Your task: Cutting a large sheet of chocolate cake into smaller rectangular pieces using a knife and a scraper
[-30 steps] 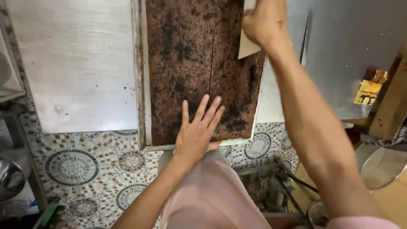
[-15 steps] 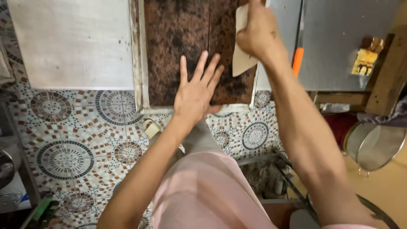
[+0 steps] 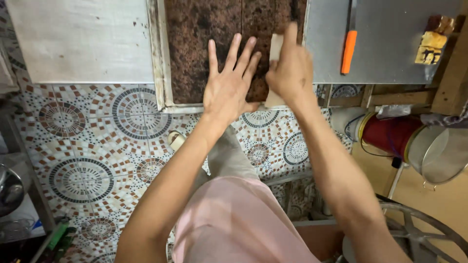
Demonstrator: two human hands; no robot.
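A dark brown baked slab fills a metal tray at the top middle of the head view. My left hand lies flat on the slab's near part with its fingers spread. Just right of it, my right hand grips a pale flat scraper held upright at the slab's near right edge. The scraper's lower end shows below my right hand at the tray's near rim.
An orange-handled knife lies on a grey metal sheet to the right, with cake scraps at its far right. A pale board lies at the left. Below are a patterned tile floor, a red bucket and a metal bowl.
My right hand has drawn the scraper toward me along the slab's right side, from the far end to the near edge. My left hand stays flat on the slab.
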